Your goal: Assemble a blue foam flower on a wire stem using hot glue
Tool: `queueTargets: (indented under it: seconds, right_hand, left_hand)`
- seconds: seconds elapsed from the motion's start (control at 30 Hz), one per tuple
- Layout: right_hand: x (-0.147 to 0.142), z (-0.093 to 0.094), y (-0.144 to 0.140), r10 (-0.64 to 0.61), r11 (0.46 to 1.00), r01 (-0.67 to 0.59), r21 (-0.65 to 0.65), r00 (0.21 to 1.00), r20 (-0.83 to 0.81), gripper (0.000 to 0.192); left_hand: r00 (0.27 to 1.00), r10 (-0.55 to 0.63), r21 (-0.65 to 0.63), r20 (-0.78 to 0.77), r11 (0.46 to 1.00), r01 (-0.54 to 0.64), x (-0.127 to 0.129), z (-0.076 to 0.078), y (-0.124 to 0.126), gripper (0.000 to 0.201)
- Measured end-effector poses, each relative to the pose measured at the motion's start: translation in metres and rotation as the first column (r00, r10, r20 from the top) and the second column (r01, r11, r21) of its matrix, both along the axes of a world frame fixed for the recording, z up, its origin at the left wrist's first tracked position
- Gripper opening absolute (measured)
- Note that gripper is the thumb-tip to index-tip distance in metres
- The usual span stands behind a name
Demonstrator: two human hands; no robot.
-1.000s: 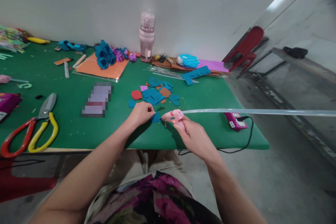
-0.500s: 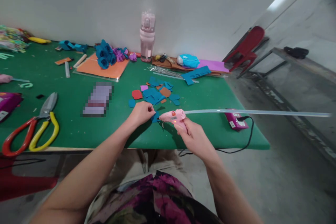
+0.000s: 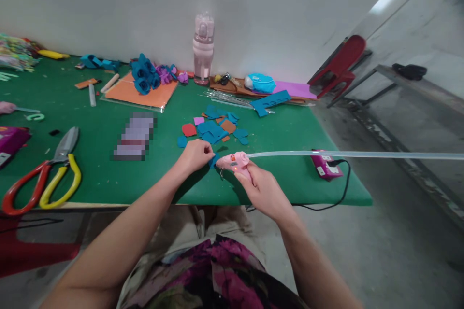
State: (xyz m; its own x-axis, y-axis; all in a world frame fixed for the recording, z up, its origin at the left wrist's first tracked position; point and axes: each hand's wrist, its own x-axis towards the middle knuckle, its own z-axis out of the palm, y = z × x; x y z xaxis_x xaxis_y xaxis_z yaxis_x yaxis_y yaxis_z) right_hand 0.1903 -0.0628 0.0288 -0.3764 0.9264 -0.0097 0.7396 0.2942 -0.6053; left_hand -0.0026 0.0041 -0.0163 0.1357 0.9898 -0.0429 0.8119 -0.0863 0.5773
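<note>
We see one container on the desk (image 3: 108, 174): a pink water bottle (image 3: 203, 48) standing upright against the white wall board (image 3: 253, 9); whether it holds anything we cannot tell. The desk is covered in green felt. Near its middle lies a scatter of blue, red and orange foam cutouts (image 3: 213, 128). Further back, blue foam roses (image 3: 143, 75) sit on an orange sheet (image 3: 145, 94). Large scissors (image 3: 43, 178) with red and yellow handles lie at the left front edge. Beyond the desk's right end are a bare concrete floor (image 3: 398, 231) and a red plastic chair (image 3: 342, 65).

Our left hand (image 3: 195, 154) pinches a small blue foam piece (image 3: 213, 160) just above the desk's front part, its grip narrow and closed on the piece. Our right hand (image 3: 261, 188) wraps its grip around a pink glue gun (image 3: 234, 161), whose nozzle touches the foam piece; a long clear glue stick (image 3: 344, 155) trails out to the right. A magenta box (image 3: 326, 164) with a label lies near the right edge; its writing is too small to read.
</note>
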Motion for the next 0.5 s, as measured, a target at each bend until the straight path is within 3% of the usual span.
queueTargets:
  seconds: [0.5]
  right_hand:
    - [-0.0011, 0.0006, 0.0019, 0.008, 1.0, -0.009, 0.024, 0.999, 0.045, 0.026]
  left_hand:
    - [1.0, -0.001, 0.013, 0.007, 1.0, 0.001, 0.0002, -0.0017, 0.0004, 0.016]
